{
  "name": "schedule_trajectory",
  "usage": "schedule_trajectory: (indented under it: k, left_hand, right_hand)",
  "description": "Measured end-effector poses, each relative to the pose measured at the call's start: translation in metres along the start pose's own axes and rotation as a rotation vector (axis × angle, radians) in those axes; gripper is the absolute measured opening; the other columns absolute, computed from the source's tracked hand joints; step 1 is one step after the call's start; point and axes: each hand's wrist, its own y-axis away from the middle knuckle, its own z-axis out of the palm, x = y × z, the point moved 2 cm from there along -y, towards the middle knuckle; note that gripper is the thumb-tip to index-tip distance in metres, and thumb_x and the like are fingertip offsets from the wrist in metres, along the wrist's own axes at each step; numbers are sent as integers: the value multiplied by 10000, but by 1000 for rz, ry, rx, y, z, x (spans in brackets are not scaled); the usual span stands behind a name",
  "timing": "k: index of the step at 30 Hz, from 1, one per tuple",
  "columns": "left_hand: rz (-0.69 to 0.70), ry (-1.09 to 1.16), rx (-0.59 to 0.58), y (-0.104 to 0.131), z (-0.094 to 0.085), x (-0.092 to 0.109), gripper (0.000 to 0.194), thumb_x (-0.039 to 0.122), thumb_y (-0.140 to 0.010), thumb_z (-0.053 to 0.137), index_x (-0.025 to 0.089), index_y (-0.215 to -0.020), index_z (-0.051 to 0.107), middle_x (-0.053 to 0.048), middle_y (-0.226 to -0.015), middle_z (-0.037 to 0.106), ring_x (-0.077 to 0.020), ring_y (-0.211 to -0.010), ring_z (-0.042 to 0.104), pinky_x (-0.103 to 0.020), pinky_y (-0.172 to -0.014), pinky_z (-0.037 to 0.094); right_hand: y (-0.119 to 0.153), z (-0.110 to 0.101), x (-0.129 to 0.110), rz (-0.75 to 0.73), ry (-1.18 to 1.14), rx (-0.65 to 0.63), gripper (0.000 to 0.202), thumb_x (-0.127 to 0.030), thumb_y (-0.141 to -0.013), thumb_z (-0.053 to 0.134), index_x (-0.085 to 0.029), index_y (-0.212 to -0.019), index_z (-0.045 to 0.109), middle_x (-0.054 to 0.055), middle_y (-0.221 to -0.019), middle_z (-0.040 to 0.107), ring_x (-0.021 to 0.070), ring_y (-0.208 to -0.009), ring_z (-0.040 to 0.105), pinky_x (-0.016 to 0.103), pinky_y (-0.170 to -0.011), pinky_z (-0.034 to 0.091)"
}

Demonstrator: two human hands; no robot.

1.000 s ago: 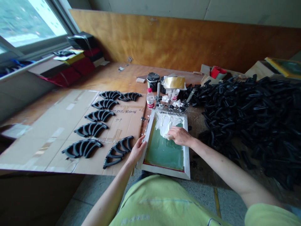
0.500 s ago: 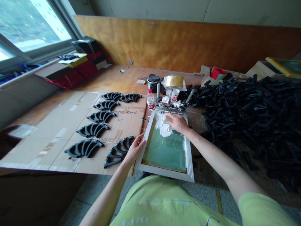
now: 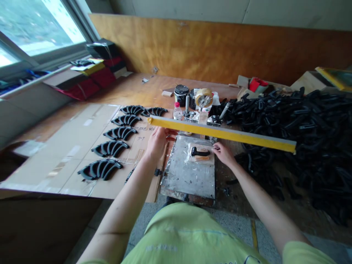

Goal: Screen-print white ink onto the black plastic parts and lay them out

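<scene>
1. The black part [image 3: 202, 153] lies crosswise on the metal plate [image 3: 188, 179], hooked end left.
2. My right hand [image 3: 223, 154] bunches its fingertips beside it; my left hand's [image 3: 157, 141] grip is unclear.
3. The frame [image 3: 222, 133] is now raised.

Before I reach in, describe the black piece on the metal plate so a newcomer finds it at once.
Start with the gray metal plate in front of the person, below the raised yellow bar. Toward its far right, beside the right hand, one dark, bent piece lies alone, unlike those fanned on the cardboard or heaped at right.
</scene>
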Motion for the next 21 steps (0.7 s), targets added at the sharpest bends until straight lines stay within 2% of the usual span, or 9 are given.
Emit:
schedule_trajectory:
  k: [3,5,7,10,13,15,17,19,21]
  left_hand:
    - [-14,22,25,-4,3,-5,455,550,-823,526,168,-1057,600,-29,-808,662,-129,-690,622,-201,-557,474]
    - [-26,21,45,3,-3,-17,495,565,-831,515,184,-1142,571,-30,-830,665,-118,-686,614,-198,-567,472]
    - [-77,-9,71,18,-12,-35,540,577,-833,515,197,-1216,537,-37,-851,673,-113,-687,610,-192,-567,463]
    - [-314,-116,-29,54,-17,-71,579,590,-804,562,159,-1189,577,-82,-879,697,-136,-704,624,-204,-554,460]
    - [-563,-116,-157,91,-9,-103,624,609,-785,578,153,-1210,575,-144,-1032,698,-206,-840,660,-258,-588,500]
    - [-571,-30,-78,104,-3,-115,626,617,-787,569,180,-1235,543,-140,-1125,669,-224,-925,656,-282,-624,522]
    - [-522,17,34,108,-2,-121,590,614,-779,579,171,-1169,559,-115,-1073,667,-204,-899,652,-277,-638,528]
    - [-507,-36,72,105,-8,-126,575,614,-763,592,149,-1101,581,-87,-948,666,-178,-814,645,-264,-626,524]
    - [-517,-167,44,100,-18,-133,612,633,-750,581,142,-1115,579,-67,-861,664,-170,-755,639,-256,-604,517]
  right_hand:
    - [14,28,-23,-174,108,-173,309,-258,-797,670,-238,-1105,642,66,-1039,641,243,-1031,553,394,-928,430]
    - [15,29,-32,-200,160,-206,267,-219,-811,653,-245,-1077,655,65,-1026,618,241,-1036,539,405,-946,419]
    - [12,21,-38,-205,136,-218,209,-184,-820,636,-235,-1019,669,54,-984,604,222,-995,547,383,-933,430]
    - [13,5,-59,-250,26,-188,191,-165,-840,608,-229,-1012,661,44,-971,589,206,-968,556,365,-904,449]
    - [28,0,-99,-302,-81,-100,193,-179,-869,578,-216,-1047,642,59,-975,585,212,-969,551,370,-882,462]
    - [45,6,-127,-365,-86,-78,191,-183,-889,550,-196,-1058,637,73,-951,590,220,-955,545,379,-872,465]
    - [61,16,-147,-458,-49,-112,208,-182,-897,533,-182,-1080,633,80,-929,600,224,-934,543,386,-869,462]
    - [70,24,-150,-543,-39,-171,232,-219,-891,561,-190,-1111,631,74,-922,614,220,-922,550,382,-870,461]
    - [69,25,-129,-540,-91,-189,242,-270,-877,600,-212,-1108,645,62,-932,634,209,-926,569,363,-869,469]
